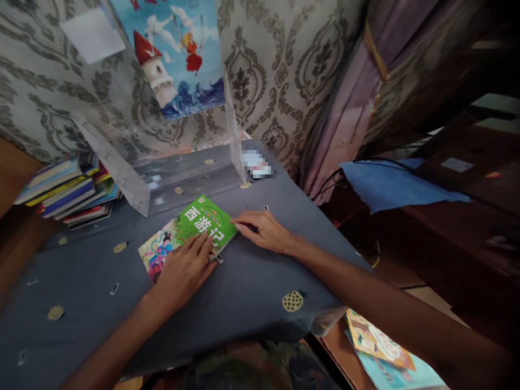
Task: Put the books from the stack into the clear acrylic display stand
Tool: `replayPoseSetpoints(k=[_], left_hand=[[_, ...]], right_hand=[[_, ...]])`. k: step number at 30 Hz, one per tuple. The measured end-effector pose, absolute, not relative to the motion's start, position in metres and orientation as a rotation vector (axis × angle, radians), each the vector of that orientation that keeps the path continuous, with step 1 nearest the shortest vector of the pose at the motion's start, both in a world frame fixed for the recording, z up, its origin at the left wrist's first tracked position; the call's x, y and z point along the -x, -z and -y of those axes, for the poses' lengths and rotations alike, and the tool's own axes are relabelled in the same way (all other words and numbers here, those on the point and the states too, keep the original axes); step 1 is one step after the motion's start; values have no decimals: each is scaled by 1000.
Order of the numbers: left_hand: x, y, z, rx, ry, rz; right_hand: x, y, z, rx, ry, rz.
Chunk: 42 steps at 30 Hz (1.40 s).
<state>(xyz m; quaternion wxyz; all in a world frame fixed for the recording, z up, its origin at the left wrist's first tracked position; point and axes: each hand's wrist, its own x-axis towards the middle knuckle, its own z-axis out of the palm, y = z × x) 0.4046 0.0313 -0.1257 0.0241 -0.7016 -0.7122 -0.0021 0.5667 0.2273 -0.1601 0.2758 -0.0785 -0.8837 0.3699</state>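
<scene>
- Left hand lies flat on the book, fingers spread loosely over its cover.
- Right hand rests at the book's right edge, fingers held together and extended, touching it.
- The book lies on the grey cloth, just before a clear box.
- A book stack sits far left.

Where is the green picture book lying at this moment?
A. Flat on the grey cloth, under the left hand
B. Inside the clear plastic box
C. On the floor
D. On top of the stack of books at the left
A: the green picture book lies flat on the grey cloth, with the left hand pressing on it and the right hand at its edge.
</scene>
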Motion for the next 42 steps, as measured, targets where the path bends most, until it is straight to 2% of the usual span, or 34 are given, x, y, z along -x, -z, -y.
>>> replayPoseSetpoints(k=[7,18,25,34,42], left_hand=[[-365,133,44,2048,-137,2307],[-412,144,69,2133,-189,2143],[-422,167,57,1990,-53,1927],[-417,156,20,1970,14,1841],[-416,152,17,1968,-8,1797]], right_hand=[[-564,161,-223,237,-1035,2308],[-547,158,-233,261,-980,2360],[-508,170,-247,156,-900,2431],[-457,186,-270,136,-739,2484],[-464,189,-262,145,-728,2525]])
